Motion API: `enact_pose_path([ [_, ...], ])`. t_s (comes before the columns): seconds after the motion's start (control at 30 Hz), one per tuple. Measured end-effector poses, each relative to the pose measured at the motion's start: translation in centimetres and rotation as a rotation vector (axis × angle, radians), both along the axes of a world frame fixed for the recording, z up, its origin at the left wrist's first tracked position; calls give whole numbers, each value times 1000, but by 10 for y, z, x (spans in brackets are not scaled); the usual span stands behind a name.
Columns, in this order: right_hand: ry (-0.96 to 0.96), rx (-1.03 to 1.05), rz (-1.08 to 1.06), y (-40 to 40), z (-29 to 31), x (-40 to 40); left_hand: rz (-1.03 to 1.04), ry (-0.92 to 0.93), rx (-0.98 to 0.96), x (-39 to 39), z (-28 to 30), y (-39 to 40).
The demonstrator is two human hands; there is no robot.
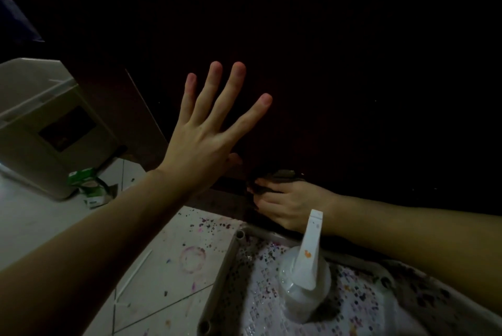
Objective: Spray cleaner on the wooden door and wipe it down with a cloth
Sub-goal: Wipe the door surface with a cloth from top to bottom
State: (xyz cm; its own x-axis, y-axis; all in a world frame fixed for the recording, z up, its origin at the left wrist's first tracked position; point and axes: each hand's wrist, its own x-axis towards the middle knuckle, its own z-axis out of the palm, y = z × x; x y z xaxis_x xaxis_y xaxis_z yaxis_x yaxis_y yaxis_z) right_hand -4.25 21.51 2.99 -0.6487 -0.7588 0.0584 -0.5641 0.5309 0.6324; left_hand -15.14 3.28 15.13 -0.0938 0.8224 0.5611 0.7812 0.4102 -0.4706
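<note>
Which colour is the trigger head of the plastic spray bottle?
White, with a small orange mark; the head view shows the spray bottle's trigger head best.

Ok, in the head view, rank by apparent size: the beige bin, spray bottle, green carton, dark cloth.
1. beige bin
2. spray bottle, though it sits nearer the camera
3. green carton
4. dark cloth, mostly hidden under the right hand, so unsure

My left hand [206, 129] spreads flat on the dark door [339, 77]; my right hand [288, 205] presses a cloth [274, 176] low against it.

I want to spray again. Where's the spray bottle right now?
The spray bottle stands low and right of centre in the head view, on a speckled stool just below the right hand.
</note>
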Motion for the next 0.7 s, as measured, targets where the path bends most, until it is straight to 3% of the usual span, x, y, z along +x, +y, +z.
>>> enact_pose_path([
  [0.23, -14, 252, -255, 66, -4, 84, 8, 0, 8, 3, 2, 0],
  [0.37, 213, 432, -212, 81, -42, 85, 19, 6, 11, 7, 4, 2],
  [0.47, 109, 349, -233, 49, -27, 59, 20, 5, 17, 7, 3, 3],
  [0.53, 60, 144, -261, 23, -17, 38, 16, -1, 21, 6, 2, 3],
  [0.63, -8, 205, -58, 9, -14, 8, 18, -3, 17, 5, 1, 3],
  [0.7, -32, 186, -98, 10, 2, 14, 27, -21, 15, 5, 2, 2],
])
